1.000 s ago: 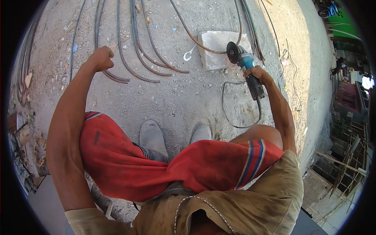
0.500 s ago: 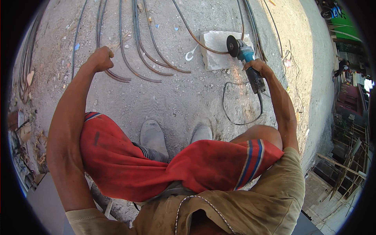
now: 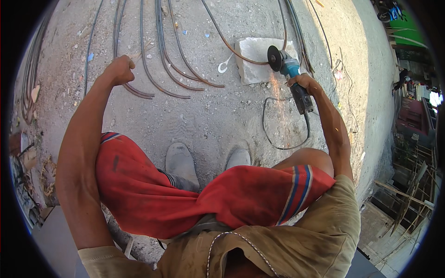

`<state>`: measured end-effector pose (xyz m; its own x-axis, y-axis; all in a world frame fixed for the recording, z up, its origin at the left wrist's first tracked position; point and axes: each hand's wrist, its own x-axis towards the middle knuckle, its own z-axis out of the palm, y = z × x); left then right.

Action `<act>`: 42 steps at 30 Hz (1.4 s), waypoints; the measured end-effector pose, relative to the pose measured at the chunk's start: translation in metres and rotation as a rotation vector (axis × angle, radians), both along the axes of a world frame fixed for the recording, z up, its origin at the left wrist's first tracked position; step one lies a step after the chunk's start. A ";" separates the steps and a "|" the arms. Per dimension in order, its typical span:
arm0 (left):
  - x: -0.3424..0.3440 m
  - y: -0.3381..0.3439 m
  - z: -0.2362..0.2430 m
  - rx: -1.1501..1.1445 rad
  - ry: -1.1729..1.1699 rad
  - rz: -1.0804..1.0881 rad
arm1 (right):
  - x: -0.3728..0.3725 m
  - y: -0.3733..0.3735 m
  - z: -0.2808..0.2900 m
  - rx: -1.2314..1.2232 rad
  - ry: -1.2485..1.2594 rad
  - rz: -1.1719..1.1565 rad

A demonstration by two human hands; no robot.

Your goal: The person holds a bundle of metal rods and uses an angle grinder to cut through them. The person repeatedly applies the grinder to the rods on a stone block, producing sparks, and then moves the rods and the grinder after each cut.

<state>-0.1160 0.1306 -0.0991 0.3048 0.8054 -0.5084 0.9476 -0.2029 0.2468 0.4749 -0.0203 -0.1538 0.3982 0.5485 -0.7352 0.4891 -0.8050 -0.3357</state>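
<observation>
1. Stacked rods (image 3: 31, 69) curve along the rim at 9 to 10 o'clock, well apart from the person; scrap and debris (image 3: 25, 162) crowd the ground below them.
2. The left hand (image 3: 119, 69), at 10 o'clock, is clenched into a fist around the near ends of bent rods (image 3: 157, 60). These dark, thin rods fan out toward 12 o'clock and lie close together on the gravel.
3. Bare sandy ground (image 3: 208, 116) lies open at the centre, between the rod ends and two grey shoes (image 3: 181, 162) at 6 o'clock. Small stones are scattered over it.
4. A pale stone block (image 3: 255, 65) sits at 12 to 1 o'clock. A rusty brown rod (image 3: 222, 37) runs across its top, resting on it. A white hook (image 3: 223, 66) lies just beside the block's left edge.
5. The grinder (image 3: 289, 74) has a teal body, a black rear and a dark disc. The disc stands on edge, meeting the brown rod at the block's right side. Orange sparks (image 3: 276, 88) fall toward 6 o'clock.
6. The right hand (image 3: 303, 83), at 1 o'clock, grasps the grinder's body tightly. A black cord (image 3: 278, 139) loops on the ground below it.
7. More rods (image 3: 296, 32) run just beside the block's right edge. Farther right the ground is open up to a frame clutter (image 3: 408, 185) at 3 to 4 o'clock.
</observation>
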 end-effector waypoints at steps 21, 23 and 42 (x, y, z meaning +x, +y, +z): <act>-0.014 -0.003 -0.004 0.020 -0.005 0.026 | -0.019 -0.006 0.020 -0.051 0.070 -0.032; -0.011 -0.002 -0.003 0.015 -0.012 0.035 | -0.011 -0.009 0.015 -0.039 0.064 -0.022; -0.021 0.001 -0.015 0.060 -0.009 -0.026 | 0.005 -0.017 0.011 -0.041 0.073 0.018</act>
